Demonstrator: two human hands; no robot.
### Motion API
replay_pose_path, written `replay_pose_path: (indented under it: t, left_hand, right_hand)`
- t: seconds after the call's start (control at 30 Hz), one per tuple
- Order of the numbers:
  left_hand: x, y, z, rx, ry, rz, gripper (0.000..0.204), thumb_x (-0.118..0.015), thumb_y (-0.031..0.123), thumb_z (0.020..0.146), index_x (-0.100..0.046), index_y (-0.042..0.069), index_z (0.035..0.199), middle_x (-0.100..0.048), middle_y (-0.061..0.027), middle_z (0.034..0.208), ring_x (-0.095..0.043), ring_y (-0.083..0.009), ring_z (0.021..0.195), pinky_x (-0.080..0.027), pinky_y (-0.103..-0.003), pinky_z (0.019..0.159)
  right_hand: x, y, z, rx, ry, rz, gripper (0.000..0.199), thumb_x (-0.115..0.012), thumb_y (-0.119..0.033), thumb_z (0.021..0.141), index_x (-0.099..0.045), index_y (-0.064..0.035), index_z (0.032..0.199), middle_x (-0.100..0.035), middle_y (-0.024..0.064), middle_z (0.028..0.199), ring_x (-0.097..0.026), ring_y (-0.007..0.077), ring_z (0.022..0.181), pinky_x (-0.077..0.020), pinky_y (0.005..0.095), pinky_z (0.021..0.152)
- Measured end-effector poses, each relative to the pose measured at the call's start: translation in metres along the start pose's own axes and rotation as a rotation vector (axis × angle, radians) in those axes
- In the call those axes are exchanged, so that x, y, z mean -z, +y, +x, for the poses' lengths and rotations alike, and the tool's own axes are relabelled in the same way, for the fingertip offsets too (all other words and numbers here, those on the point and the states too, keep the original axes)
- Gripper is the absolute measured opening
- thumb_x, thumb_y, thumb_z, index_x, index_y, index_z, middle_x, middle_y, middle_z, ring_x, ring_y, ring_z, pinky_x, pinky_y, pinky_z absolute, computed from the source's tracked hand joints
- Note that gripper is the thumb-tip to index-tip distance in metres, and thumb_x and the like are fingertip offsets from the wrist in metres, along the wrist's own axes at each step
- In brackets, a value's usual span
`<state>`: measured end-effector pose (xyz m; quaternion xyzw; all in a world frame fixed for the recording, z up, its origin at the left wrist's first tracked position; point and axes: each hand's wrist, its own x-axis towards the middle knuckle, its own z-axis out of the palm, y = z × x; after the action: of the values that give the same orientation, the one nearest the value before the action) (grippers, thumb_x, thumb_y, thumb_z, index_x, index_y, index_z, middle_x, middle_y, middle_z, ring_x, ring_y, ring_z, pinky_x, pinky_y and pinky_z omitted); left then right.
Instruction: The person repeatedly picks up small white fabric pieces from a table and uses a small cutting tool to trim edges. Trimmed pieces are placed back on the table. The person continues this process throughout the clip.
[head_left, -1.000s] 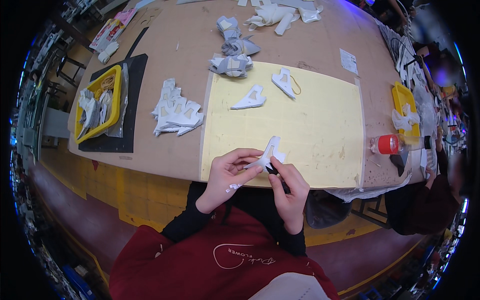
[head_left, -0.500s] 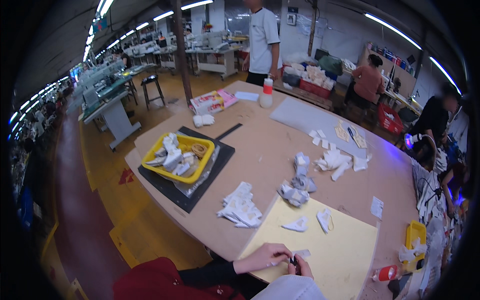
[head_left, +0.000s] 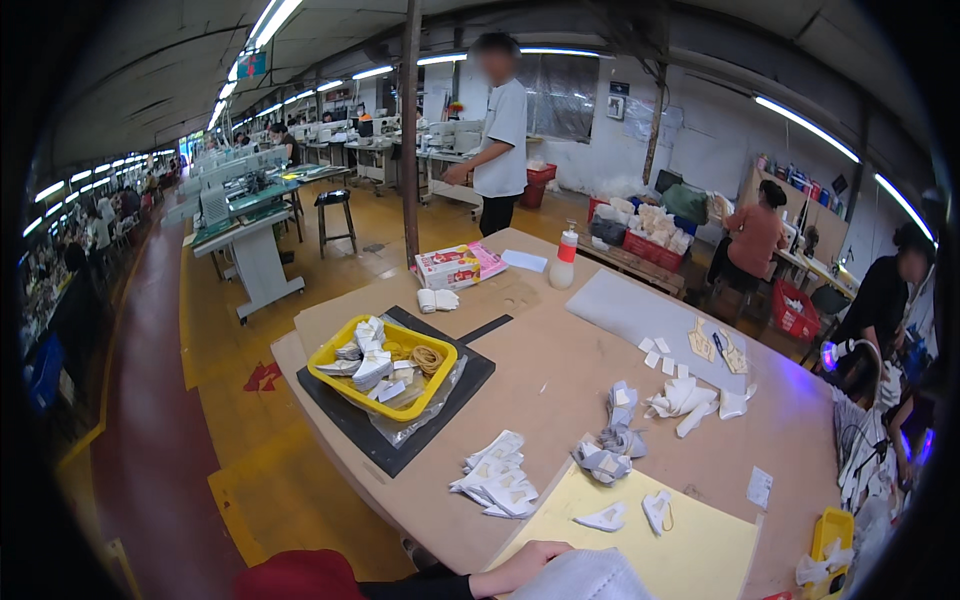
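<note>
My left hand (head_left: pixel 528 566) rests at the near edge of the table, by the yellow sheet (head_left: pixel 690 540). Its fingertips are hidden behind pale grey-white fabric (head_left: pixel 585 577) at the bottom of the view, so whether it holds anything cannot be seen. My right hand is out of sight. On the sheet lie a small white cut piece (head_left: pixel 601 517) and another white piece with a thin yellow loop (head_left: pixel 657 511). Grey fabric bundles (head_left: pixel 604 460) sit at the sheet's far corner. To the left is a pile of white cut pieces (head_left: pixel 497 477).
A yellow basket (head_left: pixel 327 374) with white bundles and tan bands stands on a black board (head_left: pixel 385 452). A bottle (head_left: pixel 563 262), a box (head_left: pixel 447 268) and white fabric scraps (head_left: pixel 683 398) are farther back. A person in a white shirt (head_left: pixel 503 130) stands beyond the table.
The view has tilted upward, so everything sits lower in it. My right hand and the small dark thing at my fingers have dropped out of sight. The standing person has turned, with a forearm raised.
</note>
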<state>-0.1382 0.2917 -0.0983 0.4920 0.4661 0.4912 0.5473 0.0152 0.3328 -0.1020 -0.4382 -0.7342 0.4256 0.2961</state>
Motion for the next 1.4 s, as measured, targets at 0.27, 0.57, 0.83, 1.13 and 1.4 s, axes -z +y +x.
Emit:
replay_pose_path:
  t: [0.27, 0.57, 0.83, 1.13, 1.4]
  left_hand:
    - [-0.009, -0.023, 0.006, -0.179, -0.022, -0.054, 0.021, -0.065, 0.014, 0.094, -0.068, 0.002, 0.11, -0.067, -0.005, 0.107, -0.062, -0.0144, 0.1, -0.047, -0.028, 0.089]
    - [-0.011, -0.018, 0.006, -0.064, -0.022, 0.031, 0.021, -0.062, 0.018, 0.095, -0.065, -0.001, 0.104, -0.067, -0.0033, 0.095, -0.06, -0.0101, 0.088, -0.047, -0.027, 0.082]
    - [-0.015, -0.005, 0.006, -0.086, 0.004, 0.143, 0.022, -0.059, 0.02, 0.097, -0.061, -0.002, 0.102, -0.065, -0.0072, 0.094, -0.061, -0.0147, 0.09, -0.048, -0.029, 0.081]
    - [-0.022, -0.013, 0.007, -0.163, 0.158, 0.136, 0.017, -0.058, 0.016, 0.097, -0.058, -0.001, 0.095, -0.059, -0.0098, 0.088, -0.06, -0.0198, 0.082, -0.047, -0.031, 0.074]
    - [-0.022, -0.015, 0.002, -0.082, 0.342, 0.035, 0.018, -0.071, 0.006, 0.087, -0.069, -0.002, 0.103, -0.069, -0.0076, 0.089, -0.063, -0.0099, 0.079, -0.05, -0.024, 0.071]
  right_hand:
    - [0.006, 0.008, 0.0, -0.003, 0.014, -0.003, 0.031, -0.066, 0.0, 0.085, -0.063, 0.0047, 0.116, -0.054, 0.0026, 0.076, -0.046, 0.009, 0.063, -0.0378, 0.0238, 0.056]
    - [0.016, 0.02, -0.006, 0.002, 0.037, -0.001, 0.031, -0.066, 0.0, 0.085, -0.063, 0.0045, 0.116, -0.056, 0.0029, 0.077, -0.047, 0.0089, 0.064, -0.0387, 0.0234, 0.057]
    - [0.027, 0.042, -0.02, 0.015, 0.146, 0.012, 0.032, -0.066, -0.001, 0.086, -0.063, 0.0044, 0.117, -0.057, 0.0032, 0.078, -0.048, 0.0088, 0.064, -0.0394, 0.023, 0.057]
    - [0.034, 0.031, -0.033, -0.016, 0.336, 0.193, 0.028, -0.065, 0.0, 0.086, -0.064, 0.0056, 0.113, -0.059, 0.0059, 0.077, -0.05, 0.0112, 0.063, -0.0404, 0.0242, 0.057]
    - [0.037, 0.0, -0.036, 0.095, 0.19, 0.17, 0.026, -0.053, 0.002, 0.092, -0.063, 0.0067, 0.115, -0.067, 0.0145, 0.085, -0.067, 0.0215, 0.075, -0.0515, 0.029, 0.069]
